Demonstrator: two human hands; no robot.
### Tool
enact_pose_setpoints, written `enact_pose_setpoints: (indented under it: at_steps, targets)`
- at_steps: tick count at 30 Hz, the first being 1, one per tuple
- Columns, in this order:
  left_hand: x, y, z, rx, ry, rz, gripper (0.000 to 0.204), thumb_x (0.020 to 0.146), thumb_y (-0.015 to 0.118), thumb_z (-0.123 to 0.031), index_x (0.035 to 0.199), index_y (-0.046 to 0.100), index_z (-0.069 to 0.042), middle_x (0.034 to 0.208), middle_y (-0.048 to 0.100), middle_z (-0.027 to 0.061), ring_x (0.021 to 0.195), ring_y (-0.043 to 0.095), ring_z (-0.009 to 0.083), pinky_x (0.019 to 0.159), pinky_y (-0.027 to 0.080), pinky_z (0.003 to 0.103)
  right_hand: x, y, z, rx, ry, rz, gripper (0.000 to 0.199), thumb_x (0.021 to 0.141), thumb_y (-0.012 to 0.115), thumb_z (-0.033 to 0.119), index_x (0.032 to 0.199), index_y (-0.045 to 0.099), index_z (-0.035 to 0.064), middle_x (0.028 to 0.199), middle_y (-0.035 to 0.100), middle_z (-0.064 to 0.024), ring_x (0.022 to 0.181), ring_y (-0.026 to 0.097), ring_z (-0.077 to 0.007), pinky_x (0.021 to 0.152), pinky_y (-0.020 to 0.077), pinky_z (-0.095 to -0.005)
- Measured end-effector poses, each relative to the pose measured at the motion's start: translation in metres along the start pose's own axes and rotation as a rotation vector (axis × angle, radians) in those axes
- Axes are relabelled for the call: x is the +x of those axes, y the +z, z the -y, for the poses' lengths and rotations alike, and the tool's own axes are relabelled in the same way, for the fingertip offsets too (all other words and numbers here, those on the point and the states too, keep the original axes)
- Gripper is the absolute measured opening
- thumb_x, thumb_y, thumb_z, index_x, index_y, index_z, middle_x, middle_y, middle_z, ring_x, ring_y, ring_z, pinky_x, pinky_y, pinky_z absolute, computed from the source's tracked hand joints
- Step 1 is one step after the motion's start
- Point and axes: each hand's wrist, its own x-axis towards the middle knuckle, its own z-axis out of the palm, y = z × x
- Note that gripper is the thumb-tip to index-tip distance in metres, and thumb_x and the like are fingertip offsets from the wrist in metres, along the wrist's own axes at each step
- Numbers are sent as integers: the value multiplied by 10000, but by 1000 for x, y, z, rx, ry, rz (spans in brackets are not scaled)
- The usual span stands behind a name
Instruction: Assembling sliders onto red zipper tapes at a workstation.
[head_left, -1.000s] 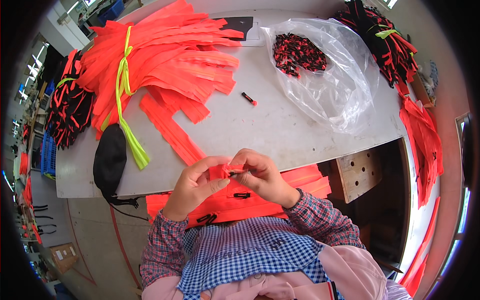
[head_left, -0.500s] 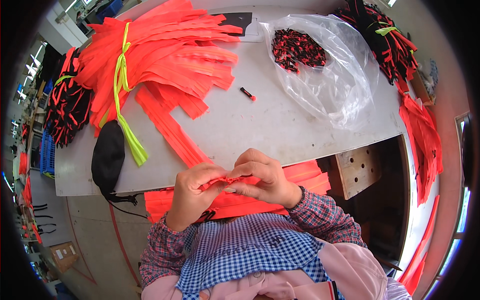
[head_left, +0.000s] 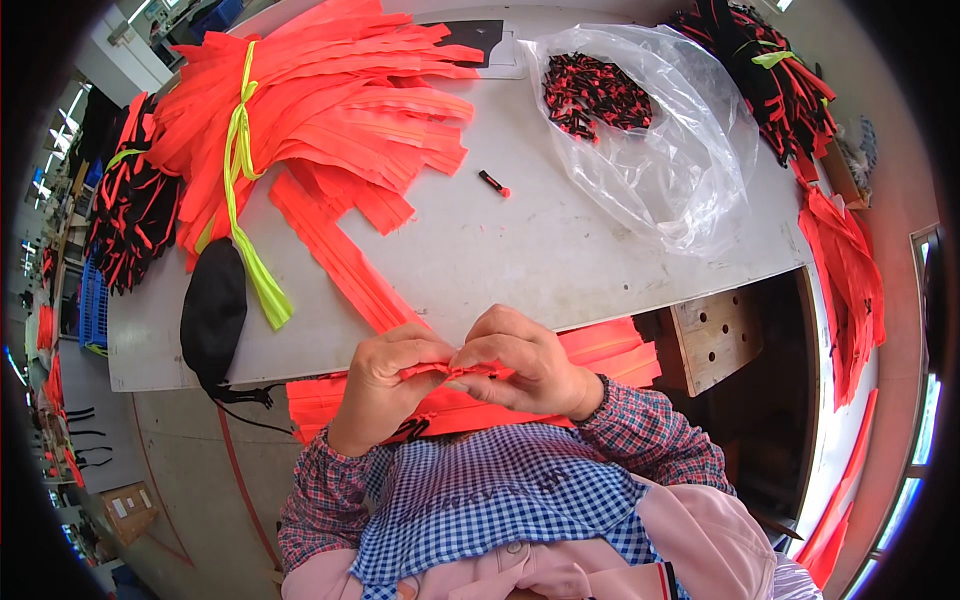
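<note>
At the table's front edge, my left hand (head_left: 385, 385) and my right hand (head_left: 525, 365) meet, both closed in a pinch. Between their fingertips is the bunched end of an orange-red zipper (head_left: 428, 371). Fingers cover most of that end, so any slider or pull there is hidden. More orange-red zippers (head_left: 610, 350) lie across my lap under the hands. One zipper strip (head_left: 340, 255) runs from the large bundle down to the edge behind my left hand. Farther off on the table lies a single black zipper pull with a red tip (head_left: 494, 184).
A big zipper bundle (head_left: 320, 110) tied with a yellow-green strip (head_left: 240, 150) fills the back left. Beside it hangs a black pouch (head_left: 214, 310). A clear plastic bag (head_left: 690, 180) holds a pile of pulls (head_left: 600, 95). A wooden block with holes (head_left: 715, 340) sits under the tabletop.
My right hand's fingers have shifted slightly left and down, closer against the left fingertips. Both hands keep their pinch on the zipper; the things on the table have stayed put.
</note>
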Motion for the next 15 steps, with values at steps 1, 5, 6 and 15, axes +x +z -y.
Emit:
enact_pose_setpoints:
  at_steps: [1,5,6,15]
  targets:
    - [0,0,0,-6,-9,10,210,756,722,101,944,709,10,881,681,93,791,669,182,671,525,278,0,1,-1,0,0,0,249,795,800,96,996,664,40,909,597,-95,830,612,-241,690,515,-340]
    - [1,-1,-3,-27,-46,53,222,750,702,116,950,703,20,890,681,92,795,667,180,677,522,279,-4,5,-3,103,32,0,213,794,792,85,934,636,49,895,585,-92,819,604,-239,679,505,-332]
    - [1,0,-3,-28,-47,55,222,750,702,116,950,703,20,890,681,92,795,667,180,677,522,279,-5,6,-3,136,54,-1,206,794,788,80,917,626,52,888,580,-92,813,600,-240,674,501,-329]
    - [-11,8,16,-223,-267,126,182,825,685,71,1002,696,29,935,692,67,873,658,146,764,523,269,-32,20,-11,247,239,19,186,867,759,110,928,591,55,843,560,-64,744,589,-168,624,477,-300]
